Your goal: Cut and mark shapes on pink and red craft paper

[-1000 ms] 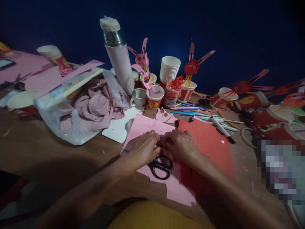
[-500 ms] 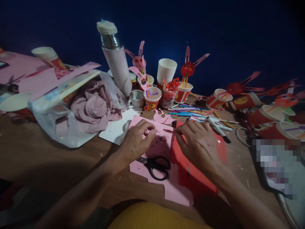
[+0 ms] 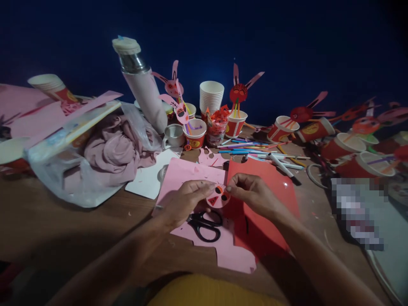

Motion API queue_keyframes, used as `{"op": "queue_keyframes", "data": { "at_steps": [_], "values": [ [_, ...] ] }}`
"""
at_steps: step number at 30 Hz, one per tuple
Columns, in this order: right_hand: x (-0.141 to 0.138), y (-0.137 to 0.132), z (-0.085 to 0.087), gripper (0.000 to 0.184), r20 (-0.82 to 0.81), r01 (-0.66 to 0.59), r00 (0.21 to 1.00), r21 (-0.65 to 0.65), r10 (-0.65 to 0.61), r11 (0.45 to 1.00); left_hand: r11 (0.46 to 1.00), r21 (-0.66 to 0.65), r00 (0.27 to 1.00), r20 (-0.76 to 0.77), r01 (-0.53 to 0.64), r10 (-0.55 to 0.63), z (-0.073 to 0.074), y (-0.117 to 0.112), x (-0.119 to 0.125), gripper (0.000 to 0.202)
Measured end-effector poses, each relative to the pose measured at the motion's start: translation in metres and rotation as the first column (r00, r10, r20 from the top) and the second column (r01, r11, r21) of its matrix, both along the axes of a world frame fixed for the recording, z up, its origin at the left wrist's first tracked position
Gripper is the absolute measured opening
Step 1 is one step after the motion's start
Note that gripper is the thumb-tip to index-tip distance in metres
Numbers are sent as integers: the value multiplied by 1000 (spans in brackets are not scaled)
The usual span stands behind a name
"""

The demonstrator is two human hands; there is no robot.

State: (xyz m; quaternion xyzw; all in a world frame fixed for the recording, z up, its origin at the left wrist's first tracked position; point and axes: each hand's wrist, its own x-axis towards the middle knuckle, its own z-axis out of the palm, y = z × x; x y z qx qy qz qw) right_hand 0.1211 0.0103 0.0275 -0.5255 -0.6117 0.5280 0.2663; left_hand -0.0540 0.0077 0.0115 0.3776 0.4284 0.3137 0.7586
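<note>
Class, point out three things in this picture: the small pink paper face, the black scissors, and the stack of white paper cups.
pink paper face [image 3: 218, 197], head view, on its middle between the dark eyes.
black scissors [image 3: 204, 222], head view, on the handle loops.
stack of white paper cups [image 3: 211, 97], head view, on the side of the stack.

One scissors, one flask, two paper sheets.

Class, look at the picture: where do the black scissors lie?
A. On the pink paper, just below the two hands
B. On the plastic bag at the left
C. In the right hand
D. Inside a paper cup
A: the scissors lie flat on the pink paper, under the left hand and right hand, which together hold a small pink paper face.
</note>
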Motion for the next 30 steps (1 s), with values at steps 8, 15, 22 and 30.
{"op": "queue_keyframes", "data": {
  "at_steps": [8, 15, 22, 30],
  "values": [
    [25, -7, -5, 21, 36, 43, 998, 25, -44, 999, 1000, 26, 984, -177, -10, 15, -2, -1, 4, 24],
    [65, -26, -18, 20, 257, 147, 951, 107, -170, 983, 998, -15, 981, -185, -68, 64, -7, 1, 5, 21],
    [60, -51, -18, 24, 549, 34, 826, 174, -126, 984, 976, -97, 981, -20, -196, 195, 3, 2, 12, 11],
    [36, -66, -22, 9, 754, -180, 654, 241, -67, 954, 944, -116, 950, 22, -308, 312, 14, 1, 28, 6]
  ]
}}
